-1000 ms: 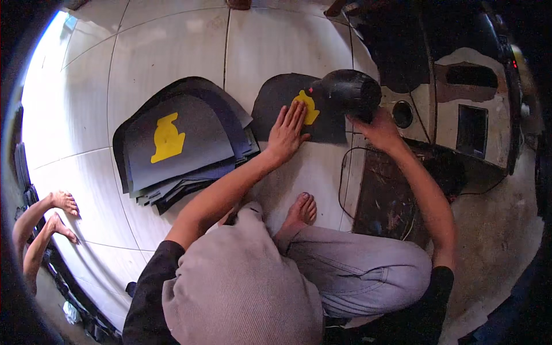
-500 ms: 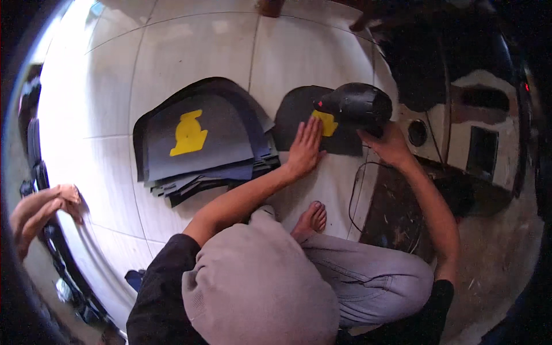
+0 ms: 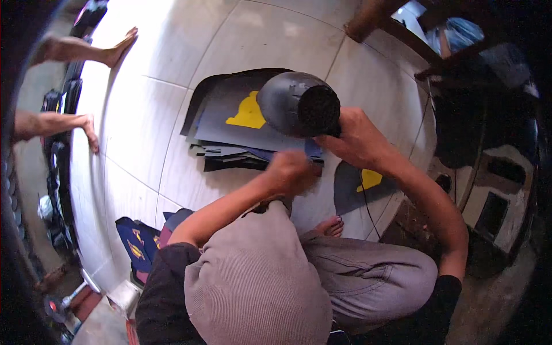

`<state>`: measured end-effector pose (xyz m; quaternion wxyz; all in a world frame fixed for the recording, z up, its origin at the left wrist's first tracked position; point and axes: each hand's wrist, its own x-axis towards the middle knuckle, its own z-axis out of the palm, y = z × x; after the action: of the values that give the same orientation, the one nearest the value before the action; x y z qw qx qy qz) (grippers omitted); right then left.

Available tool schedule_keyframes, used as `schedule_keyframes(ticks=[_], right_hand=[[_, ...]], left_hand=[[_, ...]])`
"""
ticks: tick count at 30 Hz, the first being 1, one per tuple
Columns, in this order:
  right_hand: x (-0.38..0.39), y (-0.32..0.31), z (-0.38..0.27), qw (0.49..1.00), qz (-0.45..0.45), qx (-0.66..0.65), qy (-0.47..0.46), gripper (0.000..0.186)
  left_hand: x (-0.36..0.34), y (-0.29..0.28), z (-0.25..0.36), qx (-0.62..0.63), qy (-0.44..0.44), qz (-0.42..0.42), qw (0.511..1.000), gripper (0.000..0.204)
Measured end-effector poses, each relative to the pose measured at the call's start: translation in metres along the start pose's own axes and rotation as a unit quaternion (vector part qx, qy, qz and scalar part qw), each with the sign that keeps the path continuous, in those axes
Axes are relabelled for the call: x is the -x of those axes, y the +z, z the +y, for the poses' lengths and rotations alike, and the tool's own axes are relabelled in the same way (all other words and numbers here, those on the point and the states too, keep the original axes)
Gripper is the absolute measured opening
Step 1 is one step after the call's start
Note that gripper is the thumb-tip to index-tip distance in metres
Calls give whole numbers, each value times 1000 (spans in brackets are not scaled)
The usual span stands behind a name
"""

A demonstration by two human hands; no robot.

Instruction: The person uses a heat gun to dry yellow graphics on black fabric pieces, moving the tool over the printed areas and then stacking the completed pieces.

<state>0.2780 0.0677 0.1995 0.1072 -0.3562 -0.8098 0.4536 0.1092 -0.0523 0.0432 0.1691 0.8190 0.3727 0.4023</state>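
Observation:
A black hair dryer [image 3: 299,103] is in my right hand [image 3: 359,135], its handle wrapped by my closed fingers. It hangs over the right part of a stack of dark fabric pieces [image 3: 215,121], which have rounded tops. On the top grey piece lies a yellow shape [image 3: 248,112], partly hidden by the dryer. My left hand [image 3: 290,172] is by the stack's near right edge, its fingers smeared by motion. Beyond my right wrist, a single dark piece [image 3: 351,187] with a yellow shape [image 3: 369,179] lies on the floor, partly covered by my forearm.
A thin cord [image 3: 371,215] runs down from the dryer. Navy pieces with yellow marks [image 3: 138,244] lie at my left. Another person's bare feet [image 3: 91,132] are on the tiles at far left. A wooden furniture leg [image 3: 362,26] stands at the back, and a pale boxy object [image 3: 500,195] at far right.
My right hand has carried the hair dryer left, from the single dark piece to over the stack. My left hand has lifted off that piece. The view has also turned left.

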Motion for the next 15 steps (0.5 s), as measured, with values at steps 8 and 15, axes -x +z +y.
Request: schedule_keyframes(ticks=[8,15], right_hand=[[-15,27,-3,1000,9,24,16,34],[30,4,16,993,-5,-78,89,34]], left_hand=[[48,-83,-86,-357,-330,2,874,66],[47,-74,-84,-317,-248,-131,906,68]])
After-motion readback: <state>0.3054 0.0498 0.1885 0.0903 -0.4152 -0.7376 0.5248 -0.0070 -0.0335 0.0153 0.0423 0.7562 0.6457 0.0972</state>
